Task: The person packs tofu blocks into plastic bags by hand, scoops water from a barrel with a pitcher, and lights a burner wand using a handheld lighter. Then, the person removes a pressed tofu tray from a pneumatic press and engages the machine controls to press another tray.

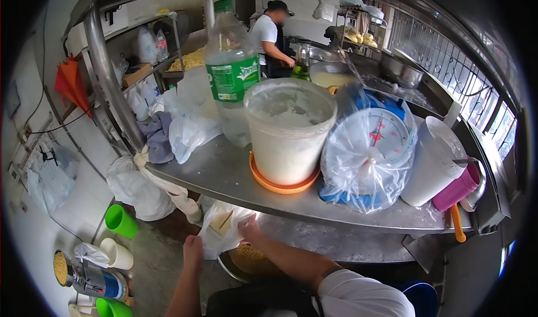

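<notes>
**White plastic bag (227, 243) with pale blocks (220, 223) inside**

Left of the metal bowl (227, 265), the left hand (193, 250) pinches the bag's edge between its fingers. The bag overlaps the bowl's far-left rim. Beyond the bowl, the right hand's (252, 230) fingers close on the bag's right edge; past them, a white bucket (287, 149) tops the surface (204, 165).

"Sprite" — on a green bottle label (228, 80).

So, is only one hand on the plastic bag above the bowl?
No, the left hand and right hand each hold an edge of the plastic bag.
</notes>
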The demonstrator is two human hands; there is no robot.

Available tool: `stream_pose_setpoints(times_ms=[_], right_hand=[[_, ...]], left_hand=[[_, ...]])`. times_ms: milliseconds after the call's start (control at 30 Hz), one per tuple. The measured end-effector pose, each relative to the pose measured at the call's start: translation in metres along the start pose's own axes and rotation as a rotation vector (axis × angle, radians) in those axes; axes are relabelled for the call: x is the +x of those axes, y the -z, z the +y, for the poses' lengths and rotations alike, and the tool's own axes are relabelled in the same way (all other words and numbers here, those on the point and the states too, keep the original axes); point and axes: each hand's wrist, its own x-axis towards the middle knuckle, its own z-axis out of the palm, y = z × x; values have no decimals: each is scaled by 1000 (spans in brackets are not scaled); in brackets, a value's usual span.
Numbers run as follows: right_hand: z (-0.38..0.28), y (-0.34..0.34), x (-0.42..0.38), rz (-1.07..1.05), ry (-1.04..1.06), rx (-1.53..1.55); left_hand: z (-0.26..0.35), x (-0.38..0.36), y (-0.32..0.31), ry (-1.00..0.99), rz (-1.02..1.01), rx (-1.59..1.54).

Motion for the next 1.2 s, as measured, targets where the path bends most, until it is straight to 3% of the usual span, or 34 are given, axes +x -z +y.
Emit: stream_pose_setpoints(times_ms=[67, 100, 167, 300, 367, 433, 500, 533, 600, 667, 767, 867, 967, 1100, 1133, 1200], right_hand=[[10, -17, 25, -15, 379, -1211], [17, -24, 35, -12, 381, -1210], [27, -39, 46, 291, 166, 65], [23, -30, 38, 351, 150, 374], [42, -32, 49, 211, 196, 465], [49, -33, 55, 236, 137, 424], [88, -45, 92, 98, 429, 75], [82, -37, 83, 97, 432, 73], [71, -23, 66, 325, 883, -987], [64, -24, 68, 250, 794, -869], [51, -28, 91, 50, 272, 28], [44, -25, 101, -53, 13, 452], [43, -28, 111, -46, -52, 387], [32, -13, 99, -23, -124, 154], [30, -5, 84, -63, -142, 103], [42, 12, 56, -85, -90, 141]], left_hand=[[3, 4, -8, 0, -17, -28], [6, 6, -13, 2, -38, -53], [17, 5, -24, 16, -67, -43], [19, 9, -42, 24, -239, 79], [4, 14, -43, -44, -8, -75], [-14, 28, -38, -114, 72, -74], [-2, 20, -45, 56, 77, -365], [-17, 28, -50, 53, 79, -368], [-54, 52, -62, 118, 58, -177], [-49, 59, -80, 149, 34, -176], [-54, 77, -115, 130, 23, -257], [-40, 92, -135, 45, 113, -145], [-80, 142, -138, -41, 108, -169], [-46, 132, -111, 95, -66, -116], [-26, 112, -101, -3, -113, 70], [-37, 114, -74, 29, -67, 55]])
